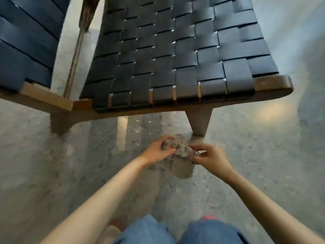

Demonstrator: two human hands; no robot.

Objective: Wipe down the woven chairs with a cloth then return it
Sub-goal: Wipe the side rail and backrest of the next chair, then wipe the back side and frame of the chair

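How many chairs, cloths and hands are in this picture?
Woven chairs: 2, the middle chair and the left chair
Cloths: 1, the cloth
Hands: 2, the left hand and the right hand, both holding it
Total: 5

The seat of the woven chair (175,50) lies open from above, its wooden front rail (270,85) and front leg (199,122) the nearest hard edges to the left hand (156,152) and right hand (211,158) (both gripping the cloth (179,164)). A second chair (26,41) crowds the left, leaving a narrow wedge of floor (65,55) crossed by a thin strut (75,55); open floor lies to the right.
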